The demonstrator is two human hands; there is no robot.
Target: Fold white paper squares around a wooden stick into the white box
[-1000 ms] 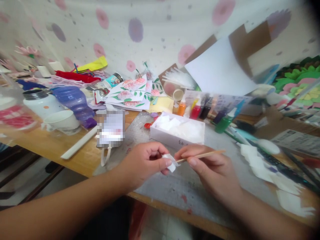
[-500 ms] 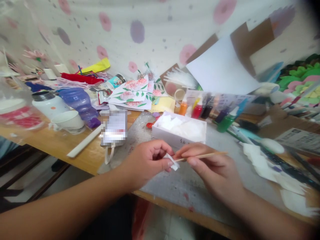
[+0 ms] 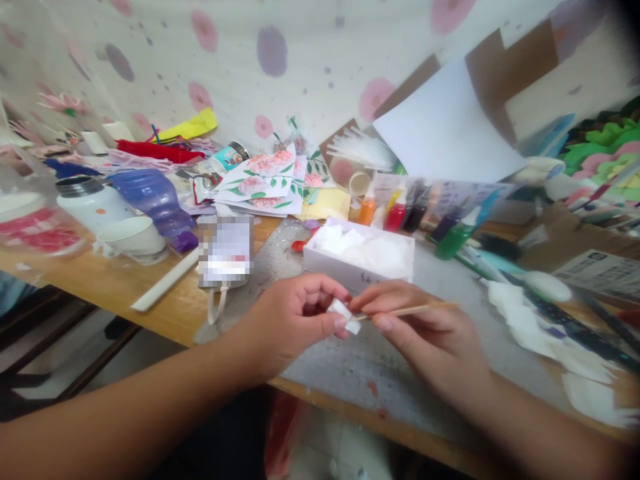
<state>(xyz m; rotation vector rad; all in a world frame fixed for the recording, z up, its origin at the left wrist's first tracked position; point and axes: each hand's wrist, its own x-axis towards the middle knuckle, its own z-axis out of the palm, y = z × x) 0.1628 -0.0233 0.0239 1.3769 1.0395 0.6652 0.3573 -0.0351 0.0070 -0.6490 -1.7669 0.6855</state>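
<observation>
Between the thumb and fingers of my left hand is a small piece of white paper, bent or folded; whether it is tissue I cannot tell. My right hand pinches a thin wooden stick, whose left end meets the white piece. Both hands are close together over the grey work mat. Just beyond them stands a white box filled with white paper-like pieces.
Paint bottles, among them a green one, stand behind the box. White petal-like strips lie at the right. On the left are a phone-like object, a white cup and a white bar. Painted flower sheets lie at the back.
The white piece has turned and now looks more bent around the stick's tip. Both hands stay in nearly the same place, and the view has shifted slightly.
</observation>
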